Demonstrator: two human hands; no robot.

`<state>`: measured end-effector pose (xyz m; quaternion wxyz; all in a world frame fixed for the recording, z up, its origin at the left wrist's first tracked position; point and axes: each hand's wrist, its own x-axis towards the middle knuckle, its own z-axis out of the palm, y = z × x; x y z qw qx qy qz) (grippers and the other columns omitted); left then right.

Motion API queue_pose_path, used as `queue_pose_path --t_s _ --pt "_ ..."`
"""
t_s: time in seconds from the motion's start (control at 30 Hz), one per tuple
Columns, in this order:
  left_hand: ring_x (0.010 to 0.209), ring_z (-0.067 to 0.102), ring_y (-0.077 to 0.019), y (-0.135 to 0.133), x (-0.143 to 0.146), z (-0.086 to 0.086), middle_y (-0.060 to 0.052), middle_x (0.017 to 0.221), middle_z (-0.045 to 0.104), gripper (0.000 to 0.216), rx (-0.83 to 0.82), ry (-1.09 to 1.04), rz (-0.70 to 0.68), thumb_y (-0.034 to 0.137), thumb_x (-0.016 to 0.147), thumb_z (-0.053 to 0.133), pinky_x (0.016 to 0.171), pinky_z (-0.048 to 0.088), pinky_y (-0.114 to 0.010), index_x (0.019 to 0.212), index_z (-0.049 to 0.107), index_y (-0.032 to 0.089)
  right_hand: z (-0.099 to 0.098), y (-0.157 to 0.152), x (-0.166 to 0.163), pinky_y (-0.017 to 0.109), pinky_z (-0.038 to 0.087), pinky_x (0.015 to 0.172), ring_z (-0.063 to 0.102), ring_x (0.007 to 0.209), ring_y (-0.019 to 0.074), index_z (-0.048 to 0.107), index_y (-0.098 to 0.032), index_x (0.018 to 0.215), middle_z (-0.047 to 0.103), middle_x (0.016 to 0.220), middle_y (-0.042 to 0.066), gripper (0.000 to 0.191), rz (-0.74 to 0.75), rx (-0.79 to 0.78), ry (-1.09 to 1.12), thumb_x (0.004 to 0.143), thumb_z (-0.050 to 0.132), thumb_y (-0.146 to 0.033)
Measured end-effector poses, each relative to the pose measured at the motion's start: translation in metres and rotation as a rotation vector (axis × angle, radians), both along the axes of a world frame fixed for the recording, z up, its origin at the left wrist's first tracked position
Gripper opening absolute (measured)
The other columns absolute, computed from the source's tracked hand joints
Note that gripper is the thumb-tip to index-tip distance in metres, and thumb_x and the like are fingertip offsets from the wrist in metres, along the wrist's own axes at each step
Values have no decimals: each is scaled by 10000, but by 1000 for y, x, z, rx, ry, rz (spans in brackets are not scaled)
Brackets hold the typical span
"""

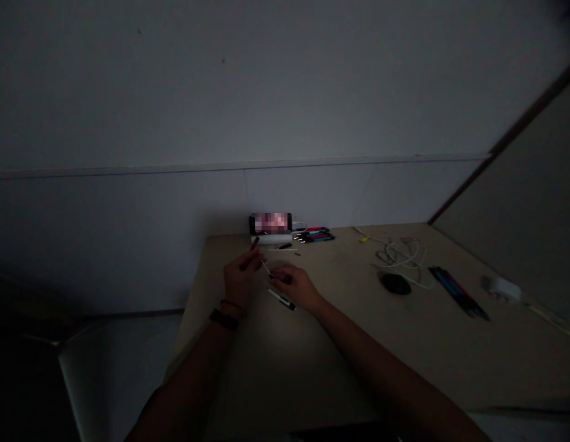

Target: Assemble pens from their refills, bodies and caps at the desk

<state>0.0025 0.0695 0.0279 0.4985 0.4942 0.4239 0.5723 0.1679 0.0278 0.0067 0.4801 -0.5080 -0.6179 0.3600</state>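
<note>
My left hand (240,276) is closed around a dark pen barrel (255,242), whose end sticks up above the fingers. Close beside it, my right hand (297,285) pinches a dark pen part with a thin pale refill (265,267) pointing up toward the left hand. Dim light hides whether the two parts touch. A white and black pen piece (281,299) lies on the table just below the right fingers. Beyond the hands are a thin pale stick (283,250), a small black piece (285,246) and a tiny dark part (297,254).
A lit phone (270,223) leans at the wall behind a white block (278,239). Several pens (316,236) lie to its right. Farther right are a white cable (399,253), a black mouse (395,283), more pens (457,291) and a white adapter (503,288) on the table (349,344).
</note>
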Motion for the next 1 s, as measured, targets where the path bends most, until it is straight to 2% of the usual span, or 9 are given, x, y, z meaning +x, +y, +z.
queue_pose_path --t_s 0.07,0.17,0.33,0.43,0.6,0.73,0.83,0.93,1.0 --pt "873 770 -232 -7 4 5 -87 957 798 371 32 23 -5 366 765 795 844 629 -390 1074 784 160 2 -3 -4 287 481 706 643 749 181 777 -233 835 700 804 18 112 43 38 -56 814 719 -326" --pt "903 768 -234 -13 7 10 -77 960 800 351 69 51 -14 357 777 785 848 633 -383 1078 787 176 4 -5 -7 279 454 671 599 704 167 745 -220 759 647 756 12 162 74 55 -87 859 667 -320" --pt "895 765 -229 -11 5 8 -78 947 800 358 49 12 -34 374 757 809 847 632 -381 1051 794 170 3 -5 -6 290 470 704 604 781 186 759 -221 879 637 826 38 175 46 96 -66 896 623 -332" --pt "891 763 -227 -8 4 6 -82 949 798 399 16 -33 -43 387 739 826 847 629 -380 1063 790 158 2 -5 -5 290 463 685 589 784 192 752 -219 914 602 801 40 175 9 120 -70 891 615 -324" --pt "899 761 -237 -6 5 6 -96 963 794 500 -93 -132 -68 409 671 875 845 627 -388 1078 778 134 -1 -5 -6 280 438 625 544 695 173 699 -220 811 559 720 12 114 -39 90 -23 832 653 -322" --pt "936 762 -241 -7 7 7 -103 995 792 578 -238 -196 -100 395 654 894 852 622 -376 1151 746 141 -4 -4 -9 276 446 591 547 599 154 591 -231 787 580 646 -25 109 -65 -60 203 807 615 -335" --pt "976 758 -245 -8 9 5 -107 1020 791 564 -312 -190 -163 364 673 894 866 620 -368 1168 733 146 -6 -3 -9 252 399 520 490 518 132 532 -236 775 538 590 -50 72 -79 -117 353 777 557 -303" --pt "990 756 -253 -9 12 -1 -107 1008 795 534 -378 -165 -231 344 679 899 857 626 -364 1144 733 142 -4 -3 -6 239 309 450 403 463 120 532 -233 780 470 554 -65 68 -132 -140 362 761 529 -299" --pt "978 757 -255 -9 13 -6 -100 988 798 523 -410 -152 -264 334 674 904 845 629 -363 1130 734 140 -1 -3 -5 243 318 461 411 483 128 559 -227 800 475 567 -58 100 -152 -107 300 787 533 -323"
